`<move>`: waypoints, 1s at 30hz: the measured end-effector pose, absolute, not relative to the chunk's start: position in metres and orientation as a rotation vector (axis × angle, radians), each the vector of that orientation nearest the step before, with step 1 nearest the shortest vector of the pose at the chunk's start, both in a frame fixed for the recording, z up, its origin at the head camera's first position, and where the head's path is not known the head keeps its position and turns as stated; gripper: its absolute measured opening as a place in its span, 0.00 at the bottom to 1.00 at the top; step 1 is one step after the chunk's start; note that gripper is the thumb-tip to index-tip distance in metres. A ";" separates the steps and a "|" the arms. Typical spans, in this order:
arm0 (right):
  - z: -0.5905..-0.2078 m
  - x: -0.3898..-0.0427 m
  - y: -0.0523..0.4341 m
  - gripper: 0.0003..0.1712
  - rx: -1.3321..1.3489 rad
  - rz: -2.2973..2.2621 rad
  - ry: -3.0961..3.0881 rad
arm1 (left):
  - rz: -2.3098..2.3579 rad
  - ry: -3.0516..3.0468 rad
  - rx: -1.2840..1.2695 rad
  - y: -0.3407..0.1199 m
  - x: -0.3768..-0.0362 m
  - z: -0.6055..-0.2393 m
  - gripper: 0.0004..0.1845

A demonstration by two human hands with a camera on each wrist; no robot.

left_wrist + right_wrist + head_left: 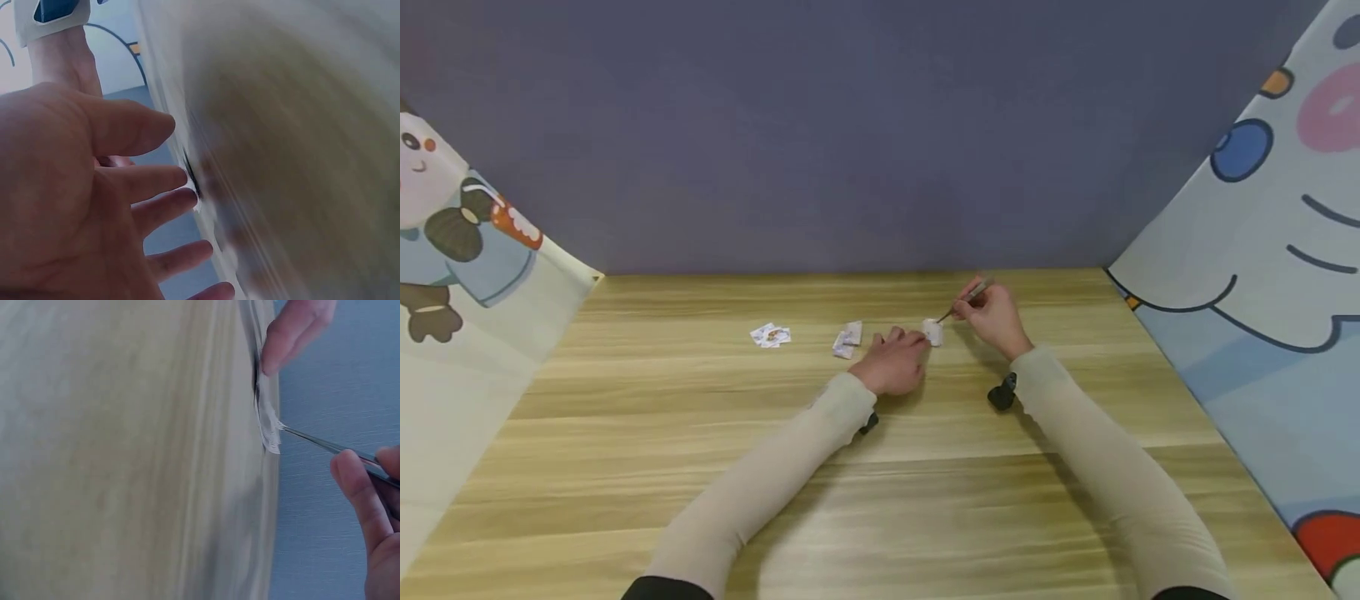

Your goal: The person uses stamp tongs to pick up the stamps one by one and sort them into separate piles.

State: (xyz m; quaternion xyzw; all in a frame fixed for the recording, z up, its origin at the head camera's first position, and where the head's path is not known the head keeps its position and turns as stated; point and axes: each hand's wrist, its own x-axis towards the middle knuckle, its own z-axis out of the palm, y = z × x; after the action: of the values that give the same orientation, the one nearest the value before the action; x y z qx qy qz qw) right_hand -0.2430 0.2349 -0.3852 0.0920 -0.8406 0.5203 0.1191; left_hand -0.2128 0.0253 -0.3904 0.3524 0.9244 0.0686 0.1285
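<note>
One wooden worktop (880, 500) runs up to a blue-grey back wall (850, 125), with two cartoon-printed cloth panels, one on the left (467, 275) and one on the right (1262, 275). Two arms in beige sleeves reach forward over the worktop, each with a dark camera at the wrist.

The left hand (895, 360) lies palm down on the wood, fingers straight and slightly spread, fingertips touching one small white packet (933, 332); its grip encloses nothing. The right hand (992, 315) is raised just beyond and to the right of that packet, its thumb and fingers pinching one pair of metal tweezers (964, 302). The tweezers slant down to the left, and their tips meet the packet's edge; in the right wrist view the tips nip the white edge (272, 428) while a left fingertip presses the packet down.

Left of the hands lie two more small groups of packets: one (847, 339) just beside the left hand, the other (770, 335) farther left. How many packets each group holds cannot be told.
</note>
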 end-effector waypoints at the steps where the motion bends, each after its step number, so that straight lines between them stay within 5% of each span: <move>1: -0.386 -0.244 0.234 0.03 0.260 1.513 -2.464 | 0.181 2.690 1.023 0.026 -0.212 -0.390 0.28; 30: -0.361 -0.234 0.208 0.06 0.330 1.337 -2.452 | 0.293 2.683 1.019 0.012 -0.209 -0.390 0.27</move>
State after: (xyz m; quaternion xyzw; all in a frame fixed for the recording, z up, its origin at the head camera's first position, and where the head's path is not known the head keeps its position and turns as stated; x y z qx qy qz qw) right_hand -0.2335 0.2083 -0.3609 0.1156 -0.8601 0.4690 0.1640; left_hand -0.2090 0.0121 -0.3902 0.3504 0.9223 0.1008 0.1280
